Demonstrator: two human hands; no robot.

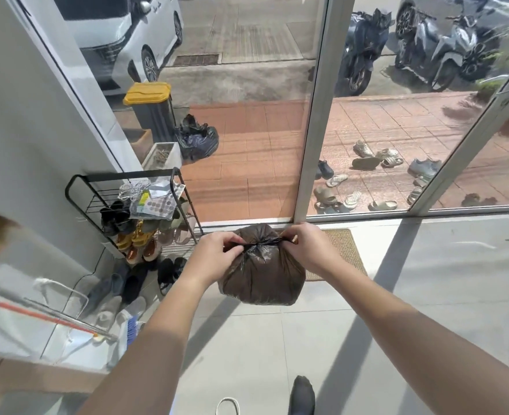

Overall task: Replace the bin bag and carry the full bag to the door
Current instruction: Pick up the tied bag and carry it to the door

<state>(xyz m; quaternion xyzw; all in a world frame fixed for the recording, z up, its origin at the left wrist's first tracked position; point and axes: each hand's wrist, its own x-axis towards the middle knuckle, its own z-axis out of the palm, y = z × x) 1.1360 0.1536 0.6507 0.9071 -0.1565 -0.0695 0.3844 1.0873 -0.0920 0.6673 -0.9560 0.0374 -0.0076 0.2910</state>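
At the foot of the glass door (247, 130): bag (262, 277), dark, full, rounded, just in front of the sill and beside the upright post (313, 115). Neck gathered and turned up toward the camera. Knot (257, 244) at top centre, its two tails drawn out left and right along the sill. Body bulges from the knot back toward the person, long axis roughly sill to person. Whether it rests on the floor (277, 339) or hangs just above cannot be told.

Left hand (217, 250): fingers curled, pinching the left tail close to the knot. Right hand (304, 244): fingers curled, pinching the right tail.

Mat (346, 250): woven, tan, under and to the right of the bag. Foot (301, 396): dark sock, near the bottom edge.

Rack (145, 211): black wire, left of the bag, holding shoes and packets; more shoes on the floor beside it. Broom (37, 313): leaning at far left.

Outside, through the glass: bin (148, 94) with yellow lid, black sack (197, 139) beside it, scattered sandals (367, 175), scooters (364, 46), white car (121, 34).
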